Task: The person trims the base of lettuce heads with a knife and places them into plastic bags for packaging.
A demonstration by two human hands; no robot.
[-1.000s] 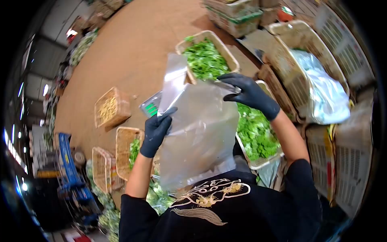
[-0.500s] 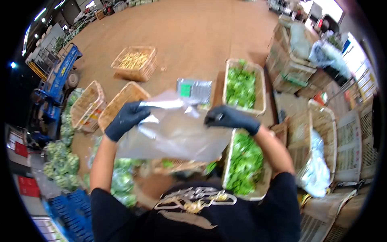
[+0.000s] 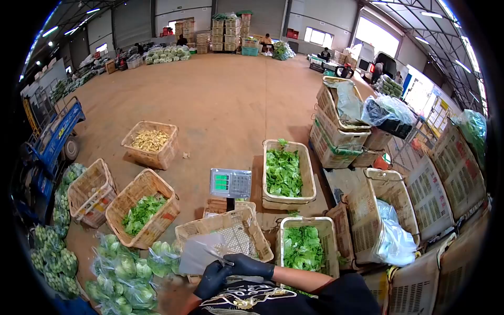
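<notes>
Both my hands wear black gloves and meet low in the view, close to my chest. My left hand [image 3: 211, 281] and my right hand [image 3: 251, 266] pinch the edge of a clear plastic bag [image 3: 199, 253], held over an empty tan basket [image 3: 231, 233]. To the right of my hands stands a white crate of green leaves [image 3: 305, 247]. A grey scale with a green display [image 3: 230, 183] stands just beyond the empty basket.
Another crate of greens [image 3: 284, 172] stands beyond the scale. Baskets [image 3: 142, 214] lie left; one holds yellow produce [image 3: 150, 142]. Bagged greens [image 3: 123, 270] are piled at lower left. Stacked crates [image 3: 341, 131] and a basket with plastic bags [image 3: 388, 228] stand right. A blue cart [image 3: 50, 139] is at far left.
My head has lifted, so the whole warehouse floor shows. The bag, held up and spread wide before, is now low near my chest with both hands close together on its edge.
</notes>
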